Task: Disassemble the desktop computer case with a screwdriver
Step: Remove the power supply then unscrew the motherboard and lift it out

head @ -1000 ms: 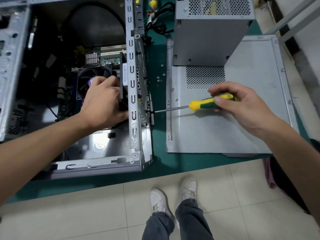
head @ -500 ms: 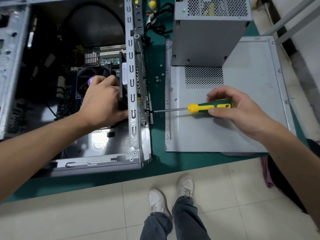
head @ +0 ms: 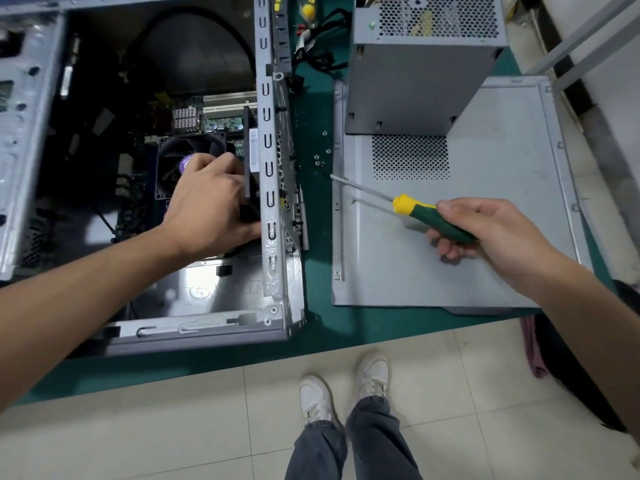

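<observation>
- The grey steel desktop computer case [head: 277,202] lies open at the left end of the green bench mat [head: 317,327], its perforated rear wall facing right.
- The left hand [head: 211,206] reaches inside, fingers curled round a black fan block [head: 250,174] against that wall.
- The right hand [head: 485,233] grips the green-and-yellow-handled screwdriver [head: 415,209].
- The screwdriver's shaft points up-left towards loose silver screws [head: 320,161]; its tip sits clear of the wall, so the right hand is nearer the next fastener.

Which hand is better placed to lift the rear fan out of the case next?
Left. The left hand already grips the black fan inside the case. The right hand holds the screwdriver out over the side panel, its tip clear of the case.
</observation>
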Demonstrator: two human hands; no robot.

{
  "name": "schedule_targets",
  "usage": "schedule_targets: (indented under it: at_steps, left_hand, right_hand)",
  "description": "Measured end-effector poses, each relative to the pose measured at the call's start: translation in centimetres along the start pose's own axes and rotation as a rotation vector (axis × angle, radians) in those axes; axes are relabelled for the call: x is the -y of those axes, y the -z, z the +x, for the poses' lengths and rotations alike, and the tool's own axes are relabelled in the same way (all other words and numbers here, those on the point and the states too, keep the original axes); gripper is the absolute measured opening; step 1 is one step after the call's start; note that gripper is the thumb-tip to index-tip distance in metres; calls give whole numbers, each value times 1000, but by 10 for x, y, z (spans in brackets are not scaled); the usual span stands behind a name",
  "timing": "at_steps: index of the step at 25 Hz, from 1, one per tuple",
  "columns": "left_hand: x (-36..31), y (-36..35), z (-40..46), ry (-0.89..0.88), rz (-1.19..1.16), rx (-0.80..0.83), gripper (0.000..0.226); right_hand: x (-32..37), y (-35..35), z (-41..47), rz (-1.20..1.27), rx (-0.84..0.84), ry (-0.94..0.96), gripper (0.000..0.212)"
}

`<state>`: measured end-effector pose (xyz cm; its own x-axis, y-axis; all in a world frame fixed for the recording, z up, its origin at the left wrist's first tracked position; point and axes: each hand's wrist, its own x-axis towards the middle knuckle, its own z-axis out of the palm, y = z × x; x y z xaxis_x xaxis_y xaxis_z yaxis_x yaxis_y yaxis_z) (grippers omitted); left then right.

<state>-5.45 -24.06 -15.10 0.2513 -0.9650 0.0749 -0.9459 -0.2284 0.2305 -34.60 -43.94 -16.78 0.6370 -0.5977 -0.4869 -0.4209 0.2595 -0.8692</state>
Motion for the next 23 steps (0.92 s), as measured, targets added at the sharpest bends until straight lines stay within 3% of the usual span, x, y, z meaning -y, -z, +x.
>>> schedule_targets:
  at_steps: [2,6,8,15,23]
  left_hand:
    - [1,-1,0,0,33,22,61]
    - [1,-1,-1,-8,35,2,59]
    - [0,-1,0,-33,21,-18,53]
    - [0,1,-1,-31,21,0,53]
    - [0,-1,-1,-30,19,7,58]
  right_hand:
    - [1,-7,-3,77,104,-46,32]
    - [3,-31,-4,96,387,-59,25]
    - [7,-48,-2,125,434,-76,22]
    - [16,-132,11,-73,84,14,9]
    - [7,-157,19,-107,-27,2,17]
